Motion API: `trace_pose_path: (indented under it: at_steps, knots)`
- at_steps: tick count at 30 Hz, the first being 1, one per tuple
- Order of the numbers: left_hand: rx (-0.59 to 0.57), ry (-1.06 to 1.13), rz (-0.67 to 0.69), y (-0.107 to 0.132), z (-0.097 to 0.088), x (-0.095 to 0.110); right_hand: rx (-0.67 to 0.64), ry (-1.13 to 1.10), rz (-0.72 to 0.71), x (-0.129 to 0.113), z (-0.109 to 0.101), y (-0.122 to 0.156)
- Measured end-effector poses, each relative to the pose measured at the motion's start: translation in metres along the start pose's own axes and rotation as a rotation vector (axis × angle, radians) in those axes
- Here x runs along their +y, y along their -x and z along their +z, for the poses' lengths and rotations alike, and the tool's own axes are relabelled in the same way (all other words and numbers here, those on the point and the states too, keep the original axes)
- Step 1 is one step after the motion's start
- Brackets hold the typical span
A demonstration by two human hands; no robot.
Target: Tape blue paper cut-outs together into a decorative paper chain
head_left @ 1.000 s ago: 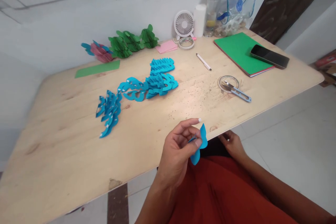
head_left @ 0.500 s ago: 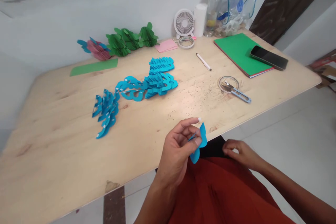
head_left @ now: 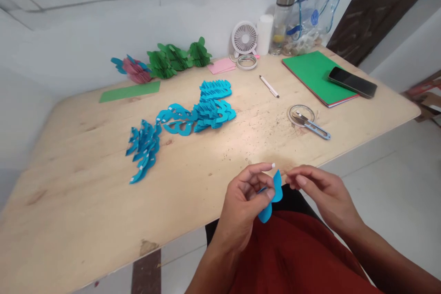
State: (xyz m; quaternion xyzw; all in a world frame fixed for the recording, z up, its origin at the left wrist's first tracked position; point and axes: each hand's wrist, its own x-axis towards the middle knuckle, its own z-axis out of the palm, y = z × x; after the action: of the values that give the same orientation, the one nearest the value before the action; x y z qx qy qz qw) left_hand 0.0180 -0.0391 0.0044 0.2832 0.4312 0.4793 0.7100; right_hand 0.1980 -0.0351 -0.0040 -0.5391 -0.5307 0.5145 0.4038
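My left hand (head_left: pixel 246 202) pinches a small blue paper cutout (head_left: pixel 272 197) just in front of the table's near edge, above my red lap. My right hand (head_left: pixel 320 190) is raised beside the cutout, thumb and forefinger pinched together close to its upper tip; whether they hold anything is too small to see. A chain of blue paper cutouts (head_left: pixel 182 121) lies spread across the middle of the wooden table (head_left: pixel 86 193).
Thread snips (head_left: pixel 313 124) rest on a tape roll (head_left: pixel 300 112) at right. Farther back lie a pen (head_left: pixel 269 86), a green notebook (head_left: pixel 313 73) with a phone (head_left: pixel 352 82), a small fan (head_left: pixel 244 36), a bottle (head_left: pixel 281 14), and green paper shapes (head_left: pixel 177 57).
My right hand rose from my lap to the blue cutout's tip. The left hand kept its pinch on the cutout and shifted slightly right.
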Motion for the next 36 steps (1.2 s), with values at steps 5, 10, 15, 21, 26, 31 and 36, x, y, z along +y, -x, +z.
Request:
trace_pose_path:
  at_steps: [5,10,15,21,26,31,36]
  knots:
    - [-0.031,-0.003,0.005,0.000,0.001,-0.002,-0.063,-0.199,0.006,-0.012,0.020,-0.024]
    - [-0.009,0.012,-0.002,-0.003,-0.001,-0.004,-0.042,-0.142,-0.062,-0.014,0.024,-0.031]
    - [0.037,0.022,-0.025,-0.006,0.004,-0.005,0.066,0.139,-0.279,-0.012,0.024,-0.032]
    - [0.148,-0.026,-0.009,-0.010,0.014,-0.007,0.111,0.110,-0.253,-0.002,0.026,-0.038]
    - [0.188,-0.026,-0.016,-0.014,0.017,-0.009,0.044,-0.308,0.085,0.001,0.028,-0.043]
    - [0.198,0.043,-0.044,-0.012,0.015,-0.008,-0.032,-0.530,0.275,-0.002,0.029,-0.044]
    - [0.269,0.015,0.016,-0.012,0.010,-0.007,-0.013,-0.601,0.272,-0.007,0.027,-0.043]
